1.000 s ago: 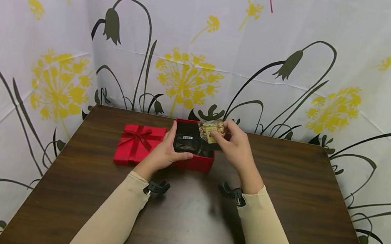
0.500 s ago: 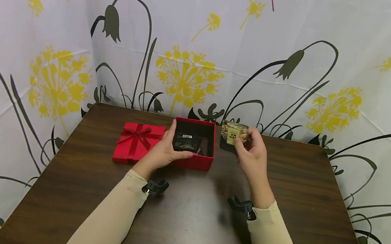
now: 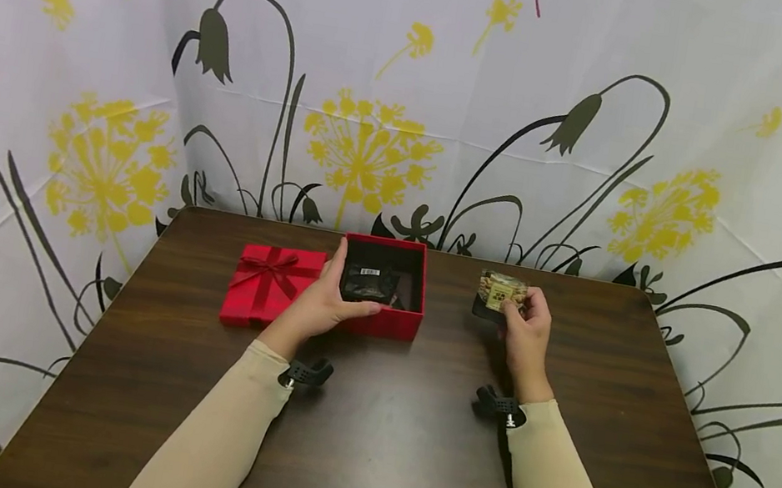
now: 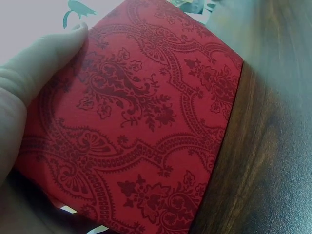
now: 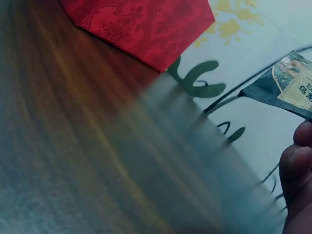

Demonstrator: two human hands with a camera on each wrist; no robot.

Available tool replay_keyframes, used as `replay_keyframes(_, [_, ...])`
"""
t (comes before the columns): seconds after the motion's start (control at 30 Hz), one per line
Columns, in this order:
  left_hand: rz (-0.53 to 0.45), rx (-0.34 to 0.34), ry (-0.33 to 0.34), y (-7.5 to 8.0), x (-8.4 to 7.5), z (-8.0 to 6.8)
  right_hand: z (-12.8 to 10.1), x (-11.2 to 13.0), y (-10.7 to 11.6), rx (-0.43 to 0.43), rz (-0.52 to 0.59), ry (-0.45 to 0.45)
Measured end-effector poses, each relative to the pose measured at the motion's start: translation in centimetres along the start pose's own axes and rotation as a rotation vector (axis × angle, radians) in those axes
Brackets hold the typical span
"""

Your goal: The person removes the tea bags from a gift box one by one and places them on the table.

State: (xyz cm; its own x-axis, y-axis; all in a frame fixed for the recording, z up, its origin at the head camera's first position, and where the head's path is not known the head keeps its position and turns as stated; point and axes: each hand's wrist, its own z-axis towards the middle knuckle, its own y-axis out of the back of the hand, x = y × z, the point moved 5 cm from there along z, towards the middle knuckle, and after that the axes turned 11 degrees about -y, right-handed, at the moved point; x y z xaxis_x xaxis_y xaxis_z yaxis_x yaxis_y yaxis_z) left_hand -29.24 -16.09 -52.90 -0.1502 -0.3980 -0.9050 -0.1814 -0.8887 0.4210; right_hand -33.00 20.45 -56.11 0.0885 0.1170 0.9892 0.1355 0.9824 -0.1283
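Note:
An uncovered red gift box [image 3: 394, 327] with a dark inside stands near the back of the table. My left hand [image 3: 318, 301] holds it at its left front corner, thumb along the front and fingers along the left side. A black packet [image 3: 368, 283] with a small white label lies inside the box. To the right, my right hand [image 3: 528, 332] pinches a small snack packet [image 3: 497, 294] between thumb and fingers, raised off the table. In the right wrist view that packet [image 5: 295, 83] shows a pale label on a dark pouch.
The red box lid [image 3: 266, 293] with a ribbon bow lies left of the box, partly behind my left hand. All stands on a dark wooden table [image 3: 376, 444]. A white curtain [image 3: 417, 71] with a flower print hangs behind its back edge.
My right hand has lifted the snack packet from above the box and carried it right, then lower over the table. My left hand stays at the box.

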Motion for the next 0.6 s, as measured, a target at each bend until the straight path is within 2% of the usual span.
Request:
replay_keyframes(0.1, [-0.002,0.002,0.008,0.0,-0.1,0.1,0.4,-1.0,0.3,0.009,0.062,-0.052])
replay_keyframes(0.17, [-0.006,0.002,0.013,0.0,0.0,-0.1,0.4,-1.6,0.1,0.025,0.060,-0.098])
replay_keyframes(0.3, [-0.012,-0.007,0.014,0.0,0.1,-0.2,0.6,-2.3,-0.3,0.046,0.010,-0.163])
replay_keyframes(0.47, [-0.024,-0.019,-0.012,0.1,-0.1,0.0,0.7,-2.4,-0.6,0.062,-0.028,-0.197])
replay_keyframes(0.6, [-0.019,-0.012,-0.016,0.0,-0.1,0.1,0.7,-2.5,-0.8,0.089,-0.142,-0.217])
